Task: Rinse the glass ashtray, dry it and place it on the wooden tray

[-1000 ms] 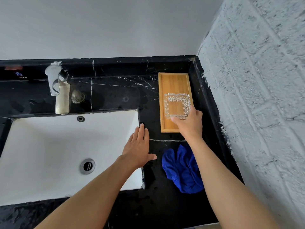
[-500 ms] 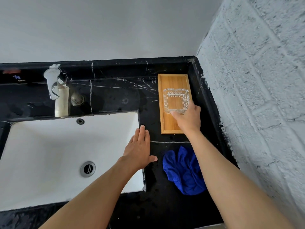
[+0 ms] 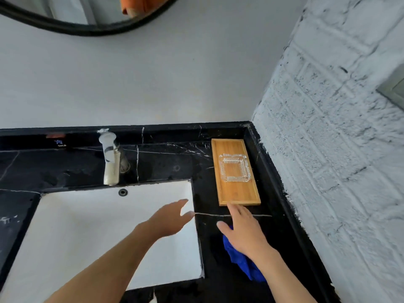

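Glass ashtray (image 3: 234,167) upright on wooden tray (image 3: 239,196), right of centre, placement looks done | right hand (image 3: 242,228) spread, empty, just below tray over blue cloth (image 3: 242,261) | left hand (image 3: 169,218) spread, blurred, above sink (image 3: 87,226) edge

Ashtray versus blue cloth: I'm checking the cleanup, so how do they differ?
The glass ashtray is clear, rigid and square; the blue cloth is opaque, soft and crumpled. The ashtray sits on the wooden tray; the cloth lies on the black counter, partly under the right arm. Neither is held.
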